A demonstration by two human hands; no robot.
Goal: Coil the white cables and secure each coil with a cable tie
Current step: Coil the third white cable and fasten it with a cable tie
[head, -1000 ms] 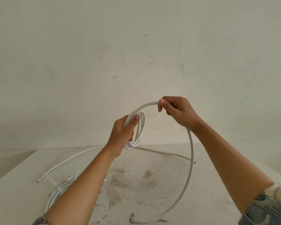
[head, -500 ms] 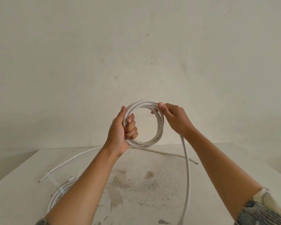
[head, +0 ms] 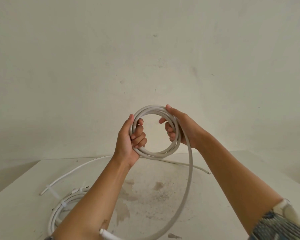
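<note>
A coil of white cable (head: 154, 153) is held up in front of the wall, above the table. My left hand (head: 131, 141) grips its left side. My right hand (head: 178, 126) grips its right side, fingers through the ring. A loose tail of the same cable (head: 189, 184) drops from my right hand, curves down and ends near the bottom edge at a white tip (head: 104, 233). Another white cable coil (head: 59, 212) lies on the table at the lower left, bound by a cable tie (head: 63, 204); my left forearm partly covers it.
The white table (head: 163, 196) is stained in the middle and stands against a plain wall. A straight white cable (head: 73, 171) runs along its back, with one end at the right (head: 209, 173). A loose cable tie (head: 53, 193) lies across its left end.
My right hand has brought another loop onto the coil and now grips the coil's right side. The coil is fuller and the hanging tail is shorter.
</note>
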